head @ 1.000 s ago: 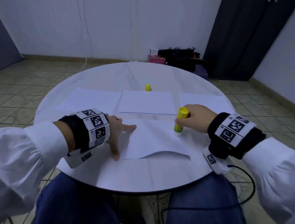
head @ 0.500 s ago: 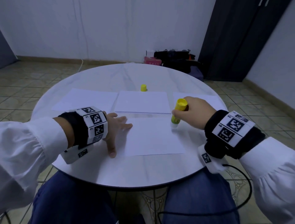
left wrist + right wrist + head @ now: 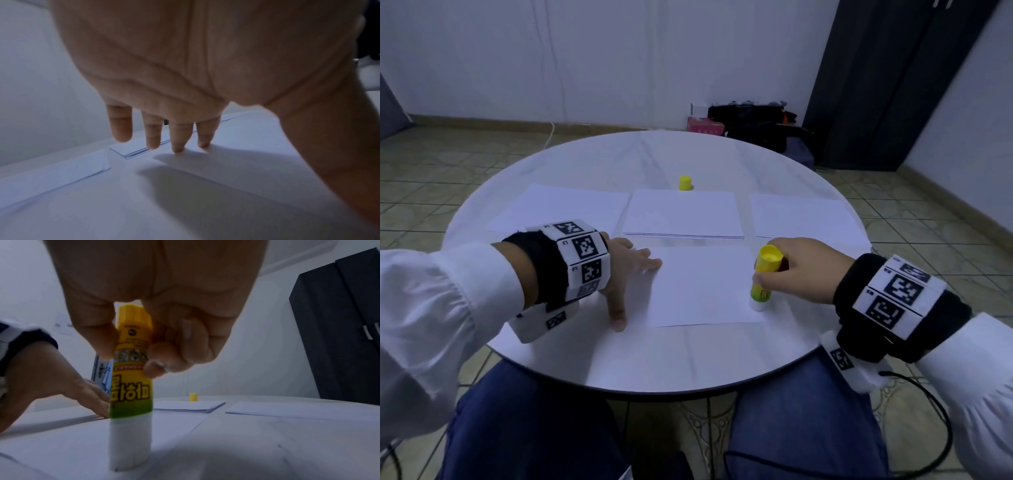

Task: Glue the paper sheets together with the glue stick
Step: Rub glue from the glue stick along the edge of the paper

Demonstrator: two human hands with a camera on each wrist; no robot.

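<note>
We hold the yellow-and-green glue stick [image 3: 765, 274] upright, its white glue end pressed to the near right corner of a plain white sheet [image 3: 702, 287] on the round white tabletop [image 3: 654, 356]. Our right hand [image 3: 798, 270] curls its fingers [image 3: 164, 360] around the barrel; our left hand [image 3: 626, 270] lies flat, fingers [image 3: 180, 138] spread, pinning the sheet's left edge. The yellow cap [image 3: 685, 182] stands beyond a paper stack [image 3: 683, 214].

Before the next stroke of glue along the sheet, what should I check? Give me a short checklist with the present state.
1. Cap off the glue stick: ok, it stands beyond the stack.
2. Right hand grips the stick: ok.
3. Glue tip on the front sheet: ok, at its right edge.
4. Left hand steadies the sheet: ok, fingertips on its left edge.
5. Sheet lies flat: ok.
6. Glue already laid: cannot tell.
</note>
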